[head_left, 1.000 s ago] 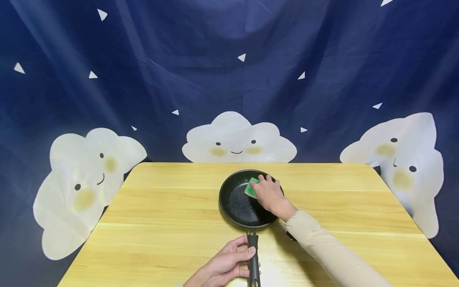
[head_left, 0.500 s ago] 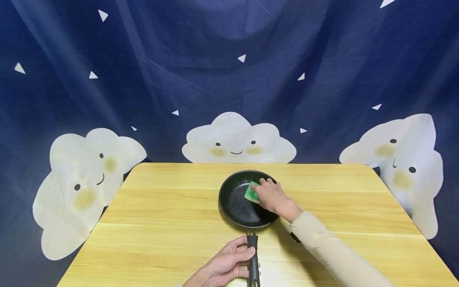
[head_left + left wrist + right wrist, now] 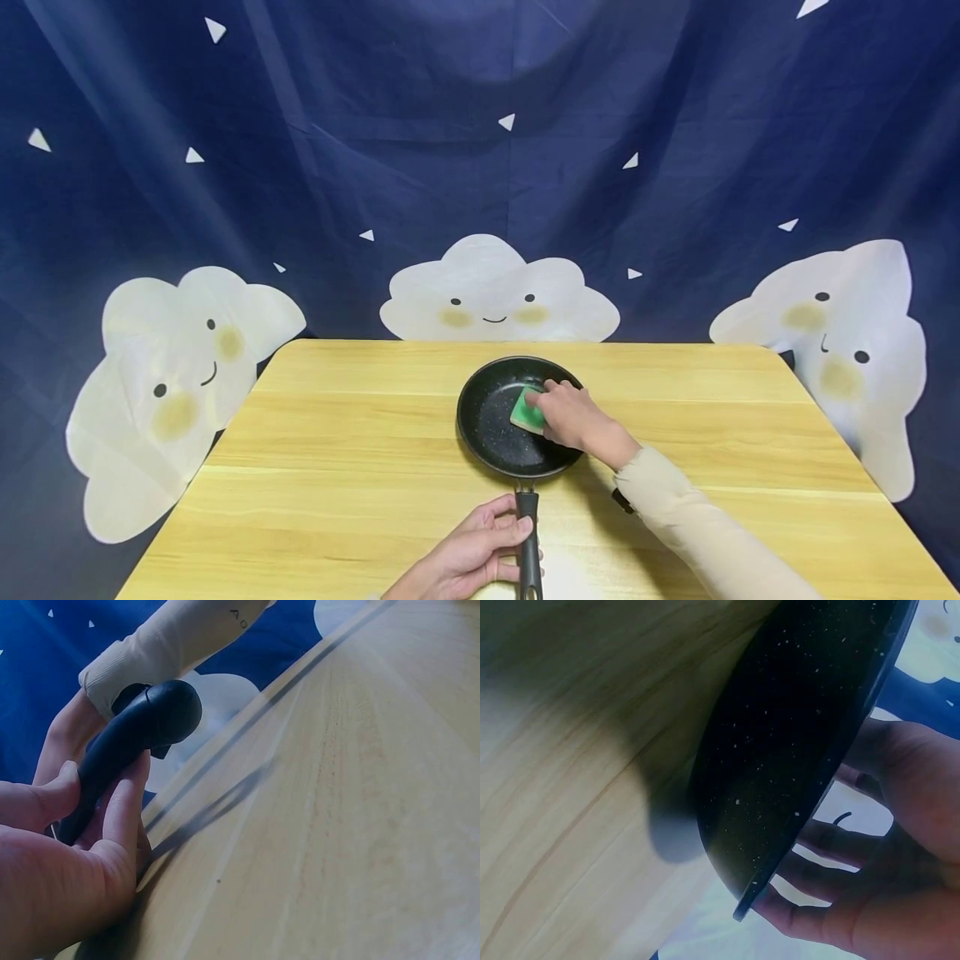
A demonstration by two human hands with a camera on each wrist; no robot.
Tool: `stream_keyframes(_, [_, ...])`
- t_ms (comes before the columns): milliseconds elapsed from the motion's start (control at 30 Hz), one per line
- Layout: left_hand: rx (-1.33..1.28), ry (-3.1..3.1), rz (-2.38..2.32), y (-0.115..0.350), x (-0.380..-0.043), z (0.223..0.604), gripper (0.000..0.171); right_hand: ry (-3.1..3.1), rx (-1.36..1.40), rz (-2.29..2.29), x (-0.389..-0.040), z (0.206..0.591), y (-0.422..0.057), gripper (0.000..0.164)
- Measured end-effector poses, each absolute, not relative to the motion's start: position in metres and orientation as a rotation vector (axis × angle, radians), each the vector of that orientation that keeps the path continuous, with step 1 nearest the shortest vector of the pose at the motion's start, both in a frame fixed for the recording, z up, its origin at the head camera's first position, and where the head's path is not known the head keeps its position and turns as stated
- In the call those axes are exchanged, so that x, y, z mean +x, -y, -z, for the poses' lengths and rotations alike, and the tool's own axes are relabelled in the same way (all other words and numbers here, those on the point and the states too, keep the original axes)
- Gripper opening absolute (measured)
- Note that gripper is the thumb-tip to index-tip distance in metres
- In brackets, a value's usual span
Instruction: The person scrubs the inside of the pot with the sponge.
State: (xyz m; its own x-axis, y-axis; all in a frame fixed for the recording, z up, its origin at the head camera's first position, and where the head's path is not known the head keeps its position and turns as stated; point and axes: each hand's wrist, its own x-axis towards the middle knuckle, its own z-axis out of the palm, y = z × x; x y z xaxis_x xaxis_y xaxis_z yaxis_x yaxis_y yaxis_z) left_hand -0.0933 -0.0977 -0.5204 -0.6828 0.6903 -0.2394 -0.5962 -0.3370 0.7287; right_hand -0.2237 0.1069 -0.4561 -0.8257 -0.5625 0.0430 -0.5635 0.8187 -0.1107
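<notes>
A black speckled frying pan [image 3: 495, 437] is near the middle of the wooden table, its handle pointing toward me. My left hand [image 3: 480, 546] grips the dark handle [image 3: 529, 533], thumb laid over the top and fingers wrapped beneath. In the left wrist view the thumb and fingers close round that handle [image 3: 124, 742]. Inside the pan, my right hand [image 3: 573, 417] holds a green sponge [image 3: 525, 410] with a pale underside against the cooking surface. From the right wrist, the pan's outer side [image 3: 780, 727] hides the sponge, and the right fingers [image 3: 817, 877] reach over the rim.
The light wooden table [image 3: 337, 433] extends on both sides of the pan. Behind it hangs a dark blue curtain [image 3: 420, 150] with white triangles and smiling clouds. A beige sleeve [image 3: 697, 525] covers the right forearm, with a dark band [image 3: 622, 501] under the wrist.
My right hand has moved the sponge a little toward me across the inside of the pan. The left hand and the pan have stayed almost in place.
</notes>
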Motion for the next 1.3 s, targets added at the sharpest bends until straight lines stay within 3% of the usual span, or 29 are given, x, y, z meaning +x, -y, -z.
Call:
stream_keyframes(833, [0.147, -1.052, -2.064, 0.098, -0.093, 0.52, 0.017, 2.979, 1.14, -0.359, -0.213, 0.448, -0.109, 0.031])
stream_keyframes(1300, [0.152, -1.023, -2.06, 0.099, -0.094, 0.521, 0.017, 3.161, 1.045, -0.567, -0.208, 0.441, -0.1, 0.032])
